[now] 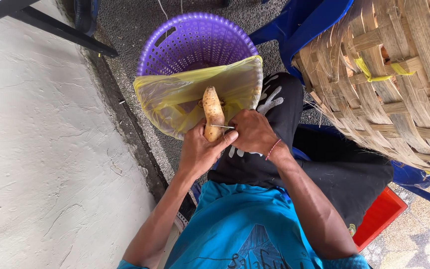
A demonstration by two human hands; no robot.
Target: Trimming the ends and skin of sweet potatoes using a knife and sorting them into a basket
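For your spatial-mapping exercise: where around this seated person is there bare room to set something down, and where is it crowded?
Free: the pale concrete slab left of the left hand, and the grey gravel strip between slab and purple basket. Crowded: the right hand side, where the woven bamboo basket, blue chair and red crate press close.

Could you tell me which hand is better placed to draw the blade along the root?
Right: the right hand already holds the thin blade against the root, while the left hand grips it from below.
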